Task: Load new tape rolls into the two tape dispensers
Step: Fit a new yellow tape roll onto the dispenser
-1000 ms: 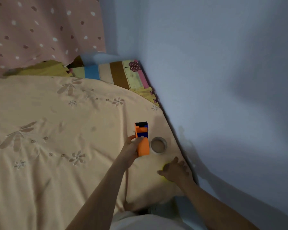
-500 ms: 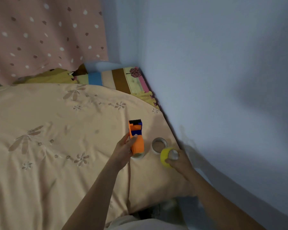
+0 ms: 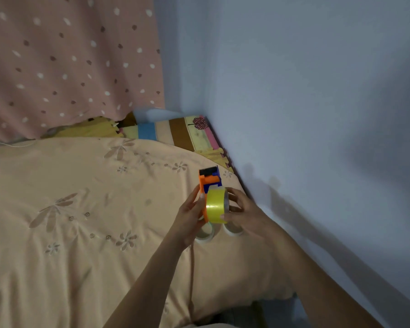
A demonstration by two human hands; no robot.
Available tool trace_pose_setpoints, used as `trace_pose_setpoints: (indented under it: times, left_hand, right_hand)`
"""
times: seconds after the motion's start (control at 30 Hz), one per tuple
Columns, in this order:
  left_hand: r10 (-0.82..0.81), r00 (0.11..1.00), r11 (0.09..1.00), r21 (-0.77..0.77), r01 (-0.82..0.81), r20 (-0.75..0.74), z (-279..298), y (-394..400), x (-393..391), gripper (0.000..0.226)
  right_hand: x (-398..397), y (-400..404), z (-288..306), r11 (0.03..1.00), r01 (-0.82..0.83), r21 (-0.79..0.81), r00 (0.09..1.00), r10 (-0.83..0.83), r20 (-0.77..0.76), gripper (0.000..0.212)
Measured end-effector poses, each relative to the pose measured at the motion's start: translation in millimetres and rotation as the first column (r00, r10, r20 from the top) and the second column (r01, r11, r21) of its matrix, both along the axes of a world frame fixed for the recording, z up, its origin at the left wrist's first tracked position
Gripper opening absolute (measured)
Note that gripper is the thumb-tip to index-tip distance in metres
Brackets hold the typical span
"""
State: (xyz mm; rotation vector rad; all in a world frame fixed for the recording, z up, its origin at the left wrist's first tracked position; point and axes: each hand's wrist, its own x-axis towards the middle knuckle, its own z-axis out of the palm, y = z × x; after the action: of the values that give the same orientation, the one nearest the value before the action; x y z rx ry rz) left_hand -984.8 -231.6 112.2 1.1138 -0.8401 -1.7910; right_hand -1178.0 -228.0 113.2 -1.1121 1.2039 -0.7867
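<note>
An orange and blue tape dispenser [image 3: 208,179] with a black front end is held above the bed by my left hand [image 3: 190,215], which grips its left side. My right hand [image 3: 243,213] holds a yellow tape roll [image 3: 215,205] pressed against the dispenser's right side. Below my hands, two pale rolls lie flat on the blanket: one tape roll [image 3: 205,234] under my left hand and another tape roll [image 3: 233,230] partly hidden by my right hand. Only one dispenser is in view.
A peach blanket [image 3: 81,221] with stitched flowers covers the bed. A grey-blue wall [image 3: 317,114] runs close along the right. A striped pillow [image 3: 175,132] lies at the far corner, under a pink dotted curtain [image 3: 69,62].
My right hand picked the yellow roll off the blanket and brought it left against the dispenser. My left hand lifted the dispenser slightly.
</note>
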Motion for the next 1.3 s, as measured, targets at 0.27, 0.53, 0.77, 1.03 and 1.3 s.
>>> trace_pose_setpoints:
  times: [0.27,0.53,0.77,1.03,1.3]
  left_hand:
    - [-0.021,0.998,0.999,-0.046,0.024,0.057,-0.5,5.1,3.4,0.058]
    - [0.109,0.994,0.993,0.046,-0.108,-0.015,-18.8,-0.5,16.7,0.043]
    - [0.141,0.989,0.986,0.083,-0.145,0.048,-17.8,-3.5,26.0,0.041]
    - [0.228,0.970,0.970,0.072,-0.234,0.087,-9.0,8.9,44.2,0.038]
    - [0.425,0.845,0.877,0.084,-0.473,0.324,3.7,69.5,106.2,0.042]
  right_hand:
    - [34.6,1.1,10.0,0.997,-0.046,-0.057,0.995,0.041,-0.088,0.079]
    - [33.1,-9.0,23.1,0.993,-0.088,-0.076,0.975,0.070,-0.212,0.071]
    - [40.5,-21.2,18.5,0.992,0.124,0.000,0.815,-0.101,-0.571,0.056]
    - [94.7,-23.7,5.1,0.994,0.098,0.043,0.870,-0.065,-0.489,0.025]
    - [166.7,-5.0,-5.1,0.989,-0.147,0.009,0.896,0.137,-0.423,0.012]
